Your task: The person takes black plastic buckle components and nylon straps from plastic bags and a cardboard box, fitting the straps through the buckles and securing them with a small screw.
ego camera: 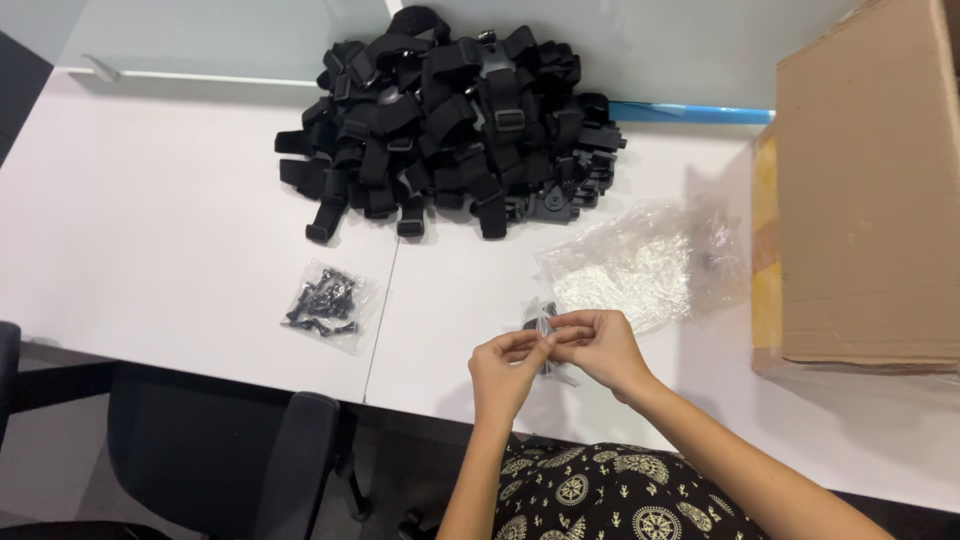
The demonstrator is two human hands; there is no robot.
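My left hand (507, 368) and right hand (597, 345) are meeting at lower centre of the frame, fingers (560, 325) pinching narrow on a small clear packet (545, 340) of dark parts, held between both, just above the worktop (150, 250).

Containers:
- sealed bag of black clips (328, 303), centre left;
- crumpled clear bags (640, 265), upper right of my hands;
- cardboard box (865, 190), right edge, contents hidden.

Loose: pile of black straps (455, 120), top centre.

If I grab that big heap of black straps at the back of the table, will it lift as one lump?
Probably not. The black straps look like soft webbing, loosely tangled, so ends would likely droop and some slip free. The plastic buckles may snag neighbours, dragging extras along. Pushed, the pile would probably spread rather than slide whole across the white table.
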